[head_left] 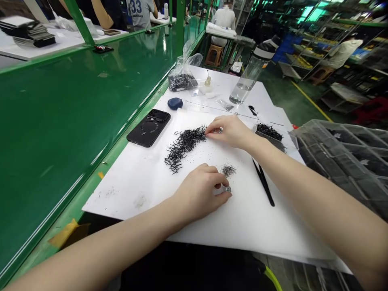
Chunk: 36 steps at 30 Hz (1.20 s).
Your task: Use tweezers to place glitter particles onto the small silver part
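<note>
My left hand point(206, 188) is closed in a pinch around a small silvery metal part point(228, 189), just above the white table surface. Close beyond it lies a little heap of tiny dark bits point(228, 170). My right hand point(228, 130) reaches to the right end of a long pile of thin black bent pieces point(188, 141). Its thumb and forefinger are pressed together there; whatever is between them is too small to make out. Black tweezers point(263, 184) lie on the table under my right forearm.
Left of the pile are a black phone point(149, 127) and a dark blue round object point(175, 103). A bag of black pieces point(182, 81), a tilted-looking water bottle point(247, 79) and a clear box of black pieces point(269, 133) stand farther back. Divided clear trays point(348, 149) are at right; a green conveyor point(75, 105) runs left.
</note>
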Tool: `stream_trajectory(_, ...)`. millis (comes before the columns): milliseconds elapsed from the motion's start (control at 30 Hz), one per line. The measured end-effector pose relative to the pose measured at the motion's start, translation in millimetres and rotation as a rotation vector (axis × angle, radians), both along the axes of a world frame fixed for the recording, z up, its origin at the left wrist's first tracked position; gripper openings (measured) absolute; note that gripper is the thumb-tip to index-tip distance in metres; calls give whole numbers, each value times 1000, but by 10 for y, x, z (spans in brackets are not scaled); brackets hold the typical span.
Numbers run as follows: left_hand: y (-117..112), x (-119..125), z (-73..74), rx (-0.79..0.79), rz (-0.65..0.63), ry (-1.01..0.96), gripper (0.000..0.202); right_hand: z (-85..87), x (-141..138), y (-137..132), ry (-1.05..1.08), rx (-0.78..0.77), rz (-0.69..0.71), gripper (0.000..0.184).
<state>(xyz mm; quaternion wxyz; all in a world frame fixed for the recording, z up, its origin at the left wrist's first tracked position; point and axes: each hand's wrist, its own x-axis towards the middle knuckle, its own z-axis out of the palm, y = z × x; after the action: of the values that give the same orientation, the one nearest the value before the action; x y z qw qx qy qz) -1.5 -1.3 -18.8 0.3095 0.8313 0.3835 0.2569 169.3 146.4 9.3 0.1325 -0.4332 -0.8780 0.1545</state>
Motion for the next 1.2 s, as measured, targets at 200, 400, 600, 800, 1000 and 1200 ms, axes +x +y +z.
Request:
stream_trajectory(200,-12,-2,71,-38,38,-63,17,61,55,-87,133,-49,-73,31)
stream_trajectory(400,-26,-8,157,-118,113,-151,10,198,194,-364,426,-109,-186,16)
stream_trajectory(600,-11,-53,221,-271,127,-248,13,279,396,-937,615,-211,-229,18)
stream_trajectory(800,-3,-68,320,-516,128,-421,21,135,516,-1287,757,-327,-222,15)
stream_trajectory(1000,-36,-97,365,-813,127,-580,24,114,520,-1417,887,-322,-179,8)
stream_trajectory(1200,-50,-91,271,-969,164,-735,21,164,474,-1531,943,-202,-83,27)
